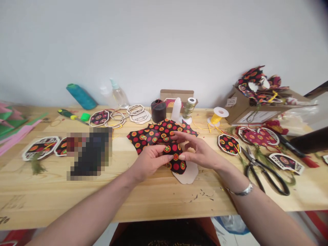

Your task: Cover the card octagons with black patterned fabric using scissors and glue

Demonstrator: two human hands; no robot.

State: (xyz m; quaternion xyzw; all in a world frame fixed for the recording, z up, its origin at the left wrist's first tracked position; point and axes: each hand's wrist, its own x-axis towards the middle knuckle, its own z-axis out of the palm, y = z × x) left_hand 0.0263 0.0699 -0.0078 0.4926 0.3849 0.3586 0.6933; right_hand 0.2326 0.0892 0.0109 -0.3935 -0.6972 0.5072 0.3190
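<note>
Your bare forearms (99, 201) come in lowest and nearest over the counter (143, 208), with a silver bracelet (244, 190) on the right wrist. Between your hands, at mid-counter, is the black floral fabric piece (176, 160), lying partly over a pale card (189, 175). Your left hand (148, 162) has its thumb and fingers (158, 149) clamped on the edge of that piece; your right hand (202, 152) has its thumb at the other side, its fingers (185, 136) spread apart from the thumb. More patterned fabric (137, 139) spreads just behind, hemmed in by a black spool (159, 112), a white bottle (176, 110) and a metallic thread spool (189, 108). To your right, scissors (258, 164) lie slightly open beside an octagonal ornament (229, 144), with a yellow thread spool (216, 118) farther back and a cardboard box (244, 107) heaped with patterned pieces (256, 83) against the wall. To your left, a pixelated dark shape (91, 155) hides part of another ornament (60, 146); beyond it you have a screwdriver (68, 114), a teal thread cone (81, 96) and a spray bottle (118, 95).
</note>
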